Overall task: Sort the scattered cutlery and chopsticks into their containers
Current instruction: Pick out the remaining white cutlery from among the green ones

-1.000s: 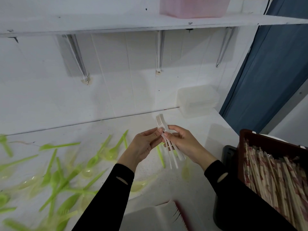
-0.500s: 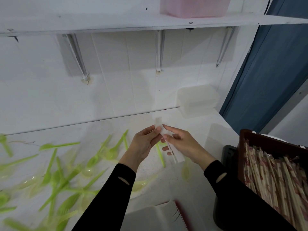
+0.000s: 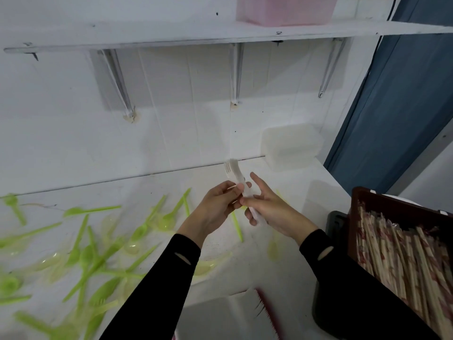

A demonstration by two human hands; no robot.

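A small stack of white plastic forks [image 3: 234, 171] is held upright above the white counter [image 3: 289, 244], tines pointing up toward the wall. My left hand [image 3: 215, 208] pinches the stack near its neck. My right hand [image 3: 268, 208] grips the handles lower down, with its index finger stretched out. Several green and pale yellow plastic spoons [image 3: 81, 249] lie scattered over the counter's left half. At the right, a dark brown crate [image 3: 367, 200] holds several paper-wrapped chopsticks [image 3: 402, 256].
A translucent white box [image 3: 291, 147] stands against the wall at the back right. A white container with a red edge [image 3: 228, 317] sits at the front. A shelf [image 3: 171, 33] above carries a pink box [image 3: 284, 9]. A blue curtain [image 3: 404, 101] hangs on the right.
The fork stack has turned, so its tines show again after being edge-on. My right index finger has lifted off the stack and now points outward. Both hands stay in the same place.
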